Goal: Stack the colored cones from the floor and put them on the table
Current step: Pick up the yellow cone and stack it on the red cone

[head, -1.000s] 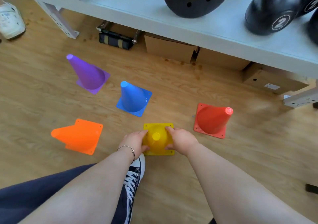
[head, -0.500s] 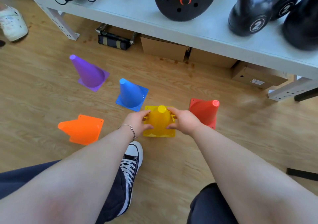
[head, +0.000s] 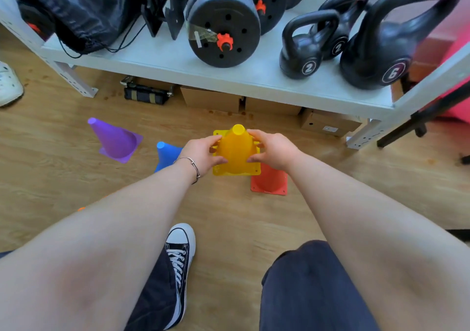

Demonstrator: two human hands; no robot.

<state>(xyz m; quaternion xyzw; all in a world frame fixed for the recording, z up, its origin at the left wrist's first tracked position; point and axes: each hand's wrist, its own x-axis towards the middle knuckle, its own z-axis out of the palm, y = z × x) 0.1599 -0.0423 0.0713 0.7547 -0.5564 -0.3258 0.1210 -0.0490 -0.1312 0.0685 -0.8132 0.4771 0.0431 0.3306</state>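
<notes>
I hold a yellow cone (head: pixel 236 150) upright in the air, my left hand (head: pixel 203 153) gripping its left side and my right hand (head: pixel 273 150) its right side. Below and right of it a red cone (head: pixel 269 183) stands on the wooden floor, partly hidden by the yellow base and my right wrist. A blue cone (head: pixel 166 153) stands behind my left wrist, half covered. A purple cone (head: pixel 115 139) stands farther left. Only a sliver of the orange cone (head: pixel 81 208) shows past my left forearm. The grey table (head: pixel 178 58) runs across the top.
On the table sit a black bag (head: pixel 76 7), weight plates (head: pixel 223 30) and kettlebells (head: pixel 307 48), (head: pixel 381 43). Cardboard boxes (head: pixel 211 99) and a black case (head: pixel 146 94) lie under it. My sneaker (head: pixel 180 254) is on the floor below. A white shoe (head: pixel 9 86) lies at far left.
Both hands have lifted the yellow cone off the floor and carried it up and toward the red cone. The view has tilted up, showing more of the table.
</notes>
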